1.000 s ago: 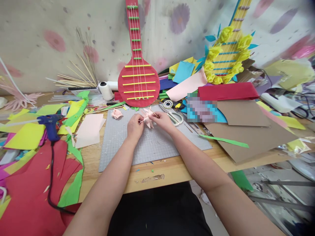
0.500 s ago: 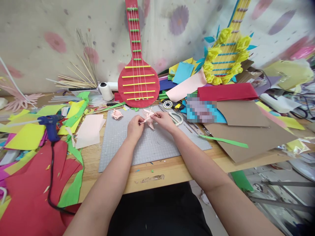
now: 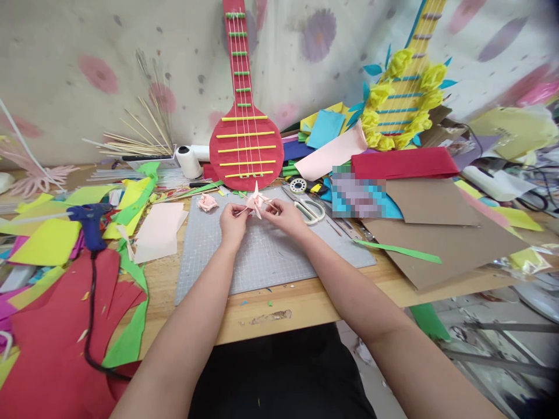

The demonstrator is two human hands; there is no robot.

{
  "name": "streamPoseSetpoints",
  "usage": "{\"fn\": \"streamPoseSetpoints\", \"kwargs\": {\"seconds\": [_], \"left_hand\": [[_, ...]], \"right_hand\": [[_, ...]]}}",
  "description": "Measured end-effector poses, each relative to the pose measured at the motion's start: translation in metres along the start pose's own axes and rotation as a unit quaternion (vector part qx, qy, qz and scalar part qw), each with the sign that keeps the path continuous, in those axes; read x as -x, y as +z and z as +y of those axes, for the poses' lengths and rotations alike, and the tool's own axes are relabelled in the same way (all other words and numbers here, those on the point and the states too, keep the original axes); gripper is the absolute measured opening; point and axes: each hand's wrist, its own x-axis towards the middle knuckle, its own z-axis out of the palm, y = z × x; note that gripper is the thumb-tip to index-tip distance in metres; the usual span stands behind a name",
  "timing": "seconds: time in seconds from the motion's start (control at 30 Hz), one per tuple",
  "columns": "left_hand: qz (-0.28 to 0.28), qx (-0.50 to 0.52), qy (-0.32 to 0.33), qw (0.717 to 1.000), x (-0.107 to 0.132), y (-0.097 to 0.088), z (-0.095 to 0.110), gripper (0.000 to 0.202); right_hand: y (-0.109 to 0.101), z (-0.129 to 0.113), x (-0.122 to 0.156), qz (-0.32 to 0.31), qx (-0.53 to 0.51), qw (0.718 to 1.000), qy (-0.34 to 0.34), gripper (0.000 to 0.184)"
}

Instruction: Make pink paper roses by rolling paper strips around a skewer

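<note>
Between my hands, above the grey cutting mat (image 3: 279,267), is a pale pink paper flower (image 3: 257,202) with pointed petals, one of them standing straight up. My left hand (image 3: 233,224) is closed, pinching the flower's left side, and a thin stick shows at its fingers. With fingers closed, my right hand (image 3: 283,218) grips the right side, where another thin stick sticks out. The fingertips partly hide where the sticks meet the paper. A finished-looking pink paper rose (image 3: 207,202) lies on the mat to the left of my left hand.
A red paper lute (image 3: 247,145) leans at the back, and a yellow one with flowers (image 3: 397,105) stands right. White-handled scissors (image 3: 311,213) lie beside my right hand. At left are a blue glue gun (image 3: 91,224), pink paper sheets (image 3: 159,233) and coloured scraps; brown cardboard (image 3: 437,244) lies right.
The pink flower has turned, so one petal now points up, and it has shifted slightly left. Both hands have moved a little left with it, still gripping.
</note>
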Motion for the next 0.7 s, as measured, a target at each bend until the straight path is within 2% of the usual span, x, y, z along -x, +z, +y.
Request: {"fn": "streamPoseSetpoints", "kwargs": {"seconds": [0.1, 0.2, 0.33, 0.4, 0.57, 0.7], "left_hand": [[-0.036, -0.029, 0.014, 0.999, 0.002, -0.001, 0.002, 0.016], [-0.085, -0.108, 0.085, 0.987, 0.005, -0.005, 0.007, 0.013], [-0.057, -0.180, 0.180, 0.965, 0.008, -0.012, 0.018, 0.018], [-0.072, -0.196, 0.216, 0.954, 0.007, -0.014, 0.020, 0.027], [-0.160, -0.243, 0.244, 0.925, 0.005, -0.015, 0.020, 0.046], [-0.184, -0.292, 0.260, 0.902, 0.007, -0.016, 0.023, 0.049]], "right_hand": [[0.002, -0.002, 0.002, 0.028, 0.063, 0.998, -0.006, 0.033], [-0.004, 0.001, 0.000, 0.052, 0.130, 0.989, -0.034, 0.025], [-0.013, 0.006, -0.002, 0.054, 0.190, 0.978, -0.063, 0.027], [-0.015, 0.006, -0.002, 0.052, 0.202, 0.975, -0.072, 0.030], [-0.013, 0.004, 0.000, 0.030, 0.217, 0.972, -0.081, 0.031], [-0.013, 0.005, 0.000, 0.021, 0.239, 0.967, -0.087, 0.022]]}}
